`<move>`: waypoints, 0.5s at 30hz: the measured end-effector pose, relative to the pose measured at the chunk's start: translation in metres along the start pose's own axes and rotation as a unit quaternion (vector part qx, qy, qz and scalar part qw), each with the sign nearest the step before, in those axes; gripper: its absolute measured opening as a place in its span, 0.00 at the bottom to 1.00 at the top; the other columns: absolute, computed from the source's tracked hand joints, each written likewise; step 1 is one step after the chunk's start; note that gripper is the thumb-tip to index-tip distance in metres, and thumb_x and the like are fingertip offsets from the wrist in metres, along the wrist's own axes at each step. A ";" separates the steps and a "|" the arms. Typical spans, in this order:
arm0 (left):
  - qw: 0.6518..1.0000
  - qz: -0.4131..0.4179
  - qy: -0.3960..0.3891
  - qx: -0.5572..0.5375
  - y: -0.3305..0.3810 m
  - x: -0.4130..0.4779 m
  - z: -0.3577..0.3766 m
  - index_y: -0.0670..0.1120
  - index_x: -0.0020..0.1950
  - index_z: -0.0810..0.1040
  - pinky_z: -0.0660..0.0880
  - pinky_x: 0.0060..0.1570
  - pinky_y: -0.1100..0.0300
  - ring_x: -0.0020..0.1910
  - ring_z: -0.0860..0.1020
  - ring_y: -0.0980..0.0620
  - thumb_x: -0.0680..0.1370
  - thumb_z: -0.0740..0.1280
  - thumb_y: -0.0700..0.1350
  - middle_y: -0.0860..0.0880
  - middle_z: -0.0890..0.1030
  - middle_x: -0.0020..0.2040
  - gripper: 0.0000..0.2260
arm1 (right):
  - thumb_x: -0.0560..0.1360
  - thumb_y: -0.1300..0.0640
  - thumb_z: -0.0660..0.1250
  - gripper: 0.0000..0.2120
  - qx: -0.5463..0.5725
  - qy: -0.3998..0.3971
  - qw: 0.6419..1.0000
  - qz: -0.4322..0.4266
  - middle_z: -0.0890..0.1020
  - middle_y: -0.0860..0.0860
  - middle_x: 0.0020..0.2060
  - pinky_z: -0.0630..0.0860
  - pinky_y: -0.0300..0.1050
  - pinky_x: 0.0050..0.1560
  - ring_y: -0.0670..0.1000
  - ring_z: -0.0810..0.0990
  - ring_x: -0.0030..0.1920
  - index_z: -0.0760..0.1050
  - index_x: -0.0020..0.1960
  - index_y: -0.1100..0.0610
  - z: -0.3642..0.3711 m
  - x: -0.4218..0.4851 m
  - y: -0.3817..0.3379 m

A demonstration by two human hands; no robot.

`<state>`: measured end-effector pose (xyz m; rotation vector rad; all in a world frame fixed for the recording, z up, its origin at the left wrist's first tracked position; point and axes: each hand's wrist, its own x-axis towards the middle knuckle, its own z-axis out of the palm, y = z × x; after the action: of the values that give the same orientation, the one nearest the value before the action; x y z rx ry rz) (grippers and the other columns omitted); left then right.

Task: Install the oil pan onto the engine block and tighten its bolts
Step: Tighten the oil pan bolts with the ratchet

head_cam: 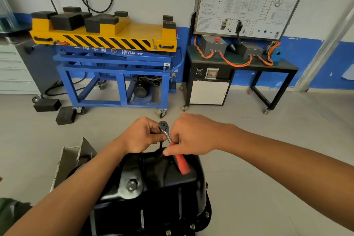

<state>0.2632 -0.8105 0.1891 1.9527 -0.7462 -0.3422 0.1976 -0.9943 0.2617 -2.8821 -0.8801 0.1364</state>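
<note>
Oil pan (pixel 162 188): black, at the bottom centre of the frame, deep side up and flat rim down; what it sits on is hidden beneath it.
Rim bolts (pixel 206 214): several heads stand along the rim at the lower right.
Plug (pixel 131 185): a large hex head in the pan's left wall.
Ratchet (pixel 166 133): just below the middle of the frame, chrome head up, red handle slanting down to the right over the pan's far end.
Left hand (pixel 142 134): fingers curled, pinching just under the ratchet's head; the exact part it pinches cannot be told.
Right hand (pixel 193 134): fingers wrapped round the ratchet where the red grip begins, thumb pointing left below it.
Metal bracket (pixel 74 159): grey, just left of the pan.
Lift cart (pixel 107 30): blue frame with a yellow top, upper left, with black rubber blocks (pixel 65 21) on it.
Wiring board (pixel 247 0): upper right, above a black table (pixel 275 64) carrying grey boxes and orange cables (pixel 235 64).
</note>
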 end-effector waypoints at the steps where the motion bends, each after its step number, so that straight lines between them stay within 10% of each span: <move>1: 1.000 -0.003 -0.003 0.002 -0.001 0.000 0.000 0.62 0.30 0.83 0.69 0.30 0.73 0.25 0.73 0.64 0.76 0.73 0.33 0.59 0.79 0.26 0.25 | 0.75 0.38 0.69 0.26 0.006 -0.010 1.000 0.003 0.72 0.53 0.24 0.63 0.42 0.27 0.50 0.66 0.24 0.78 0.31 0.60 -0.002 0.001 0.001; 5: 0.999 -0.032 -0.020 -0.006 -0.001 0.002 -0.003 0.41 0.45 0.86 0.71 0.34 0.64 0.29 0.71 0.57 0.76 0.74 0.37 0.46 0.80 0.31 0.02 | 0.74 0.42 0.72 0.20 0.017 -0.066 0.997 0.028 0.79 0.54 0.27 0.67 0.41 0.29 0.48 0.71 0.26 0.82 0.36 0.59 -0.013 0.002 0.010; 15: 0.999 -0.051 -0.016 -0.006 -0.008 0.006 -0.002 0.41 0.46 0.86 0.73 0.36 0.65 0.32 0.75 0.57 0.75 0.75 0.40 0.45 0.84 0.35 0.03 | 0.75 0.46 0.73 0.12 -0.041 -0.038 0.995 0.086 0.73 0.38 0.32 0.77 0.48 0.44 0.44 0.74 0.36 0.85 0.52 0.52 -0.023 0.010 0.039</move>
<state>0.2714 -0.8100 0.1837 1.9824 -0.6656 -0.4405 0.2302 -1.0226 0.2784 -3.0461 -0.6617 0.2315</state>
